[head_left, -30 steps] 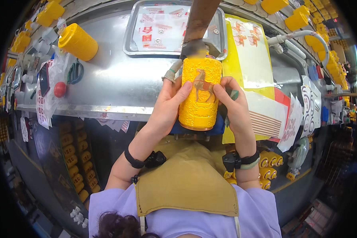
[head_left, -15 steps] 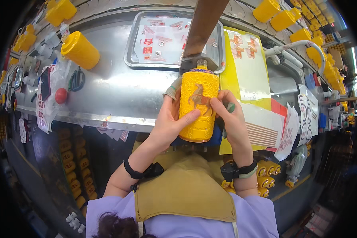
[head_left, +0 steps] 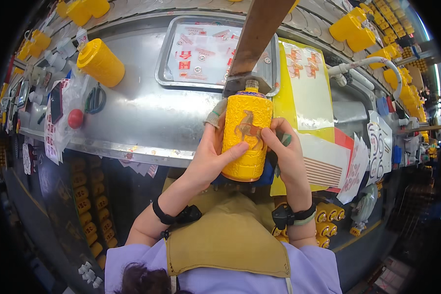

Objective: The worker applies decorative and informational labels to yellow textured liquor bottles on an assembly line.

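A yellow embossed bottle (head_left: 237, 159) stands nearly upright between my hands at the table's front edge, its clear glass neck pointing away from me. On its front is a brown and orange horse decal (head_left: 249, 128). My left hand (head_left: 213, 152) wraps the bottle's left side, thumb across the lower front and a cloth cover on one finger. My right hand (head_left: 285, 147) grips the right side, its thumb pressing at the decal's right edge. A green cover shows on a right finger. The fingers behind the bottle are hidden.
A metal tray (head_left: 160, 59) with printed sticker sheets lies ahead, partly behind a brown post (head_left: 255, 39). To the right, horse decals (head_left: 304, 62) lie on a yellow sheet (head_left: 323, 54). Another yellow bottle (head_left: 102, 63) and a red ball (head_left: 75, 118) are at left. More bottles line the conveyor.
The whole view has shifted slightly. Both hands keep their hold on the bottle, and the right thumb stays at the horse decal's edge.
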